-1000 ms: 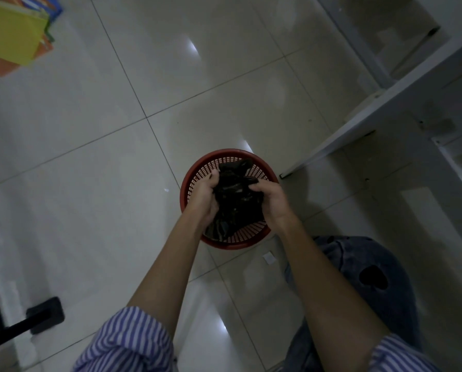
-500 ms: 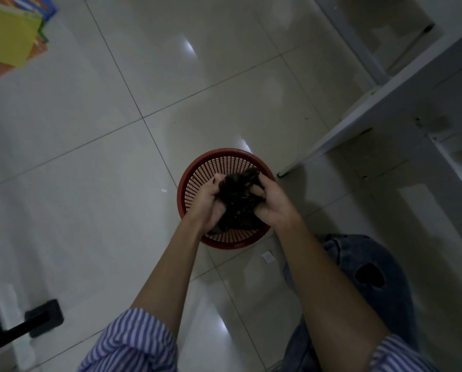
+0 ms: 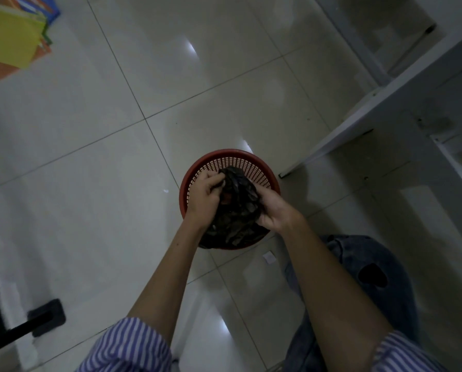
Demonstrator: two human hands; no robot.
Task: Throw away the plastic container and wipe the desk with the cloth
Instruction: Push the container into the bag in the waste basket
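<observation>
A round red mesh waste basket (image 3: 240, 160) stands on the tiled floor. A crumpled black plastic bag (image 3: 238, 200) bulges up out of it. My left hand (image 3: 204, 196) grips the bag's left side and my right hand (image 3: 274, 209) grips its right side, both over the basket's opening. The bag hides whatever is inside it. No plastic container and no cloth can be made out.
A white desk leg and frame (image 3: 358, 119) run diagonally at the right, close to the basket. Coloured folders (image 3: 12, 38) lie at the top left. A black stand foot (image 3: 46, 316) sits at the lower left. My jeans-clad knee (image 3: 364, 267) is beside the basket.
Both hands have gathered the black bag tighter and bunched it higher over the basket; my hands have shifted slightly around it.
</observation>
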